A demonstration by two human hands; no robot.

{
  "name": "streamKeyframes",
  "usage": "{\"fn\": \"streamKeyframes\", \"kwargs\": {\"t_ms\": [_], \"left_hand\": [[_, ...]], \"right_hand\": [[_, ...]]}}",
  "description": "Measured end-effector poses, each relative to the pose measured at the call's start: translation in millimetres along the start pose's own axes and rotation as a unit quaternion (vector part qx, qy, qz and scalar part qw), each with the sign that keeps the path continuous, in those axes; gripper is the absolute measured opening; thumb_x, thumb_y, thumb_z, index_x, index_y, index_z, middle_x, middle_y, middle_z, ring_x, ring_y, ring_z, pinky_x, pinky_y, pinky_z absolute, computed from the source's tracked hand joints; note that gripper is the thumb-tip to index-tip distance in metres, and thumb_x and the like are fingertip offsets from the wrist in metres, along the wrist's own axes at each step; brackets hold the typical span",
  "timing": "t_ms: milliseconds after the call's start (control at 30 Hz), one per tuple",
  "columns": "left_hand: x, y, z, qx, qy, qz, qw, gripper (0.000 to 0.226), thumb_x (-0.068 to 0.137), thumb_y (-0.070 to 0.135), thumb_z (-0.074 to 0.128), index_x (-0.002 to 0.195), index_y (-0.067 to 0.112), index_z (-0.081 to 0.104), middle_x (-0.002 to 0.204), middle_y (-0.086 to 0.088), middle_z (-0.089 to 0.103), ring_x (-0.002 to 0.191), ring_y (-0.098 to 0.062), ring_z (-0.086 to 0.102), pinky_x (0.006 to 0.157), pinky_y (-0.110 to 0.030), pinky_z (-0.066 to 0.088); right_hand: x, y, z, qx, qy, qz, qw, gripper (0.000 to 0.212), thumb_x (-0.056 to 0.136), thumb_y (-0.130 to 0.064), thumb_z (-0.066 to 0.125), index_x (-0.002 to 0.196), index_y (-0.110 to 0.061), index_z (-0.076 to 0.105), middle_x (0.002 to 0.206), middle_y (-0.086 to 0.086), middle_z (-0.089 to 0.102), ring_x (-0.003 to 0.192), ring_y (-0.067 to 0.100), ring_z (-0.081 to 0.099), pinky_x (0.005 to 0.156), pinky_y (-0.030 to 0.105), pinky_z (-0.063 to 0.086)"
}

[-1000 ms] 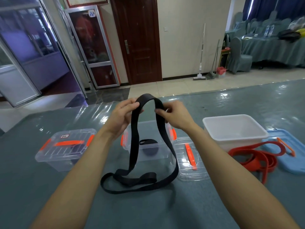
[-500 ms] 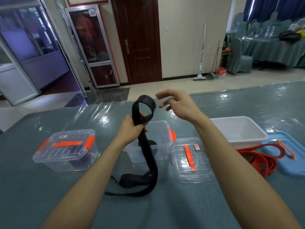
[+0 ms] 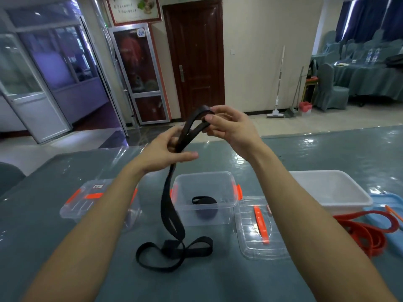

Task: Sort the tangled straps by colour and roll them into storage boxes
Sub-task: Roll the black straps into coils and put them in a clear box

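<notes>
**Soft black webbing, doubled over at the top: hold it by the fold**

The black strap (image 3: 165,201) is up in the air between your hands. Its top end is folded into a narrow loop, and the rest hangs straight down to the table (image 3: 218,280), where the tail lies in loose flat loops in front of you. Your right hand (image 3: 229,127) pinches the tip of that fold between thumb and fingers. Your left hand (image 3: 165,149) sits lower and nearer you, fingers curled round the doubled strap and thumb stretched out.

It looks like light, limp woven webbing. It drapes under its own weight, holds no shape, and will probably twist or spring out of a roll if you loosen your hold. Pinch it flat across its width at the fold and let the slack feed through the left hand, so the tail on the table lifts without knotting.

Just behind the hanging strap stands the open clear box (image 3: 224,192), with a rolled black strap (image 3: 204,201) already inside; I judge that this one belongs there too. Its lid (image 3: 250,243) lies just to the right, and a closed clear box (image 3: 98,205) stands to the left. Further right are a white tub (image 3: 359,199), the red straps (image 3: 366,232) heaped in front of it, and a blue lid (image 3: 390,205).
</notes>
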State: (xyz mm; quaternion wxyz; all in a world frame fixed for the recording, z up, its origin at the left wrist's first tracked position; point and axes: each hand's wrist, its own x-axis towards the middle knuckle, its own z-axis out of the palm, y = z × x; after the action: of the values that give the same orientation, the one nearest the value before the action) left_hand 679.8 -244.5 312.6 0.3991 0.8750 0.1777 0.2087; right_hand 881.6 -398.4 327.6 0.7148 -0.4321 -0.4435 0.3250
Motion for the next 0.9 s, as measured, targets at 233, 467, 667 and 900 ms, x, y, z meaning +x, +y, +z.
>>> {"fn": "streamKeyframes", "kwargs": {"t_ms": [233,467,667,900], "left_hand": [[-4.8,-13.2,11.1,-0.195,0.06,0.039,0.978,0.049,0.096,0.059,0.074,0.134,0.028,0.07,0.106,-0.014,0.078,0.077,-0.026,0.066,0.075,-0.036,0.057],[-18.4,-25.9,12.7,-0.069,0.035,0.031,0.997,0.045,0.086,0.062,0.083,0.126,0.04,0.08,0.099,-0.003,0.084,0.076,-0.016,0.077,0.079,-0.024,0.06],[-11.9,-23.3,12.5,0.11,-0.06,0.004,0.992,0.031,0.079,0.062,0.086,0.107,0.048,0.082,0.095,0.017,0.082,0.085,-0.009,0.078,0.082,-0.031,0.063],[-7.6,-29.3,43.1,0.274,-0.157,0.008,0.949,0.019,0.081,0.044,0.09,0.098,0.038,0.085,0.073,0.025,0.073,0.072,0.003,0.067,0.069,-0.024,0.052]], "right_hand": [[9.7,-14.4,9.4,-0.06,-0.046,-0.023,0.997,0.034,0.094,-0.01,0.08,0.126,0.001,0.073,0.121,0.026,0.075,0.1,0.03,0.078,0.087,0.034,0.061],[-9.2,25.0,-3.4,0.017,-0.029,0.072,0.997,0.033,0.099,-0.008,0.072,0.126,0.01,0.067,0.116,0.028,0.076,0.104,0.042,0.077,0.095,0.043,0.062],[-32.2,51.6,-11.8,-0.037,0.034,0.168,0.984,0.013,0.095,-0.009,0.078,0.098,0.001,0.071,0.079,0.015,0.079,0.089,0.037,0.081,0.076,0.031,0.065],[-74.5,89.1,-36.7,-0.179,0.018,0.265,0.947,0.019,0.096,0.0,0.073,0.115,-0.003,0.075,0.113,0.029,0.073,0.095,0.039,0.079,0.084,0.043,0.067]]}}
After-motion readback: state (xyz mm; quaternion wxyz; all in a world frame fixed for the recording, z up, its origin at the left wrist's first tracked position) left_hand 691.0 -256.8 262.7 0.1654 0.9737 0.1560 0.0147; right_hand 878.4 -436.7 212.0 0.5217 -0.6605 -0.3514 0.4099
